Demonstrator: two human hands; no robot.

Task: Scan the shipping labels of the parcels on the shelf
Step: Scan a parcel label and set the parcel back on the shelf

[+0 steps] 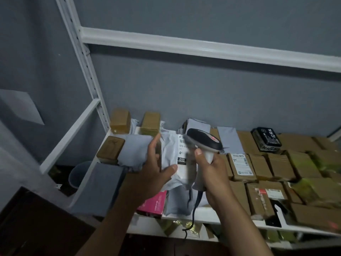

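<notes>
Over white shelf [208, 216]: left hand [156, 163] holds up white poly mailer [170, 154], thumb pinching lower edge, shipping label [182, 150] facing person. Right hand [212, 170] grips handheld scanner [203, 140], head tilted toward label, partly covering it. Judged: this parcel mid-scan. Many cardboard boxes [241, 166] and grey mailers [103, 183] lie on shelf; which already scanned, cannot tell. Likely much left.

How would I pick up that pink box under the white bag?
Probably grip the pink box by its near end at the shelf's front edge, coming from the front: only that end shows past the white mailer bag, which seems to overlap it.
</notes>
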